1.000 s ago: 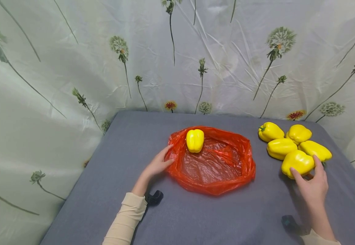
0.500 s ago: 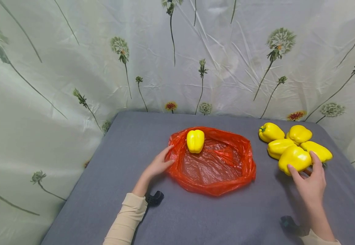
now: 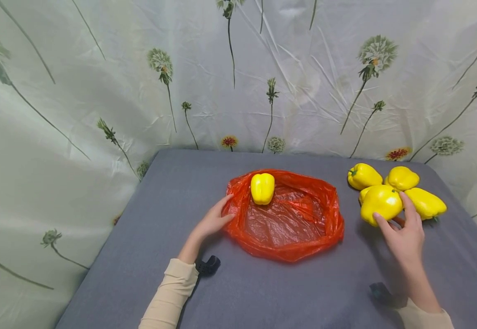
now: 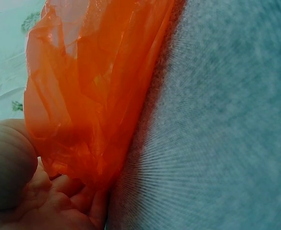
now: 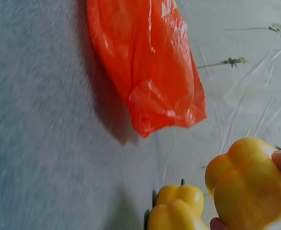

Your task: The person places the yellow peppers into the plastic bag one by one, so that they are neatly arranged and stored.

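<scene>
Fingers point(image 3: 409, 210) of the right hand point(image 3: 404, 240) clamped on one yellow pepper point(image 3: 380, 204), raised, right of centre in the head view. Four loose peppers point(image 3: 426, 202) crowd close behind, one partly hidden. Mid-frame, I see the left hand point(image 3: 211, 221) pinching the left side of the red bag point(image 3: 281, 253); mouth wide, another pepper point(image 3: 263, 188) inside, upper left. Grey bench point(image 3: 287, 297) shows between bag and group, and along the lower frame. Floral curtain point(image 3: 296, 91) hems the far edge.

I'm seeing over the feed thin, crinkled, glossy plastic on the red bag point(image 3: 288, 254); the yellow peppers point(image 3: 382, 204) are gleaming, smooth; the bench point(image 3: 279, 297) is wearing matt grey cloth, the beige sleeve point(image 3: 170, 290) is looking matt, the printed curtain point(image 3: 296, 59) is shining, creased
</scene>
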The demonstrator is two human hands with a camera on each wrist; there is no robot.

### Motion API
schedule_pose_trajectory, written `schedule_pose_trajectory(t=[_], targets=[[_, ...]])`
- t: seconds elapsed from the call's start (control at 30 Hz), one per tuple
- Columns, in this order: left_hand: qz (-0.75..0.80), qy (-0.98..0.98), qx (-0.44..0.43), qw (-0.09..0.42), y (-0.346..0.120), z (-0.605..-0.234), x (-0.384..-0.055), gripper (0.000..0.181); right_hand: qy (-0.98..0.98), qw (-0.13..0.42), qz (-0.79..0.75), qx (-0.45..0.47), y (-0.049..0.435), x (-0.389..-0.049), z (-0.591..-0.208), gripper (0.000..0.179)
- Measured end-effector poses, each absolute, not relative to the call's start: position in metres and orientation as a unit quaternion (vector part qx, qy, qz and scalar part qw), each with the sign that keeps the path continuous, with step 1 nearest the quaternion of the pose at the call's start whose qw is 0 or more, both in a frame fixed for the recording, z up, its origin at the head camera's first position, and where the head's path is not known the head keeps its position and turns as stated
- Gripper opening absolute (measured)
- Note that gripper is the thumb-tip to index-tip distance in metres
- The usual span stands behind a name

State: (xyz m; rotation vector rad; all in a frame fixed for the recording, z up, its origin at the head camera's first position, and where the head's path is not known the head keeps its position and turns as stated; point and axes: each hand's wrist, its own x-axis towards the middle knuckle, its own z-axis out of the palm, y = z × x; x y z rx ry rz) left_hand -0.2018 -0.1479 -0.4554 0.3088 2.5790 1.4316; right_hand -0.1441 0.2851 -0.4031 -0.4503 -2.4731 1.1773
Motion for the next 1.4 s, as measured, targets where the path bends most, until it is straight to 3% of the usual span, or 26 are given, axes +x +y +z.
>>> schedule_pose_trajectory(t=[0.87,1.4], targets=[[0.483,0.865,0.112,0.076,-0.149,-0.459,-0.202,0.061,-0.871,0.141,0.47,0.004,0.223,-0.172,-0.399,0.074],[0.483,0.865,0.111,0.079,-0.147,-0.456,-0.202,0.062,-0.891,0.037,0.444,0.087,0.196,-0.197,-0.412,0.072]])
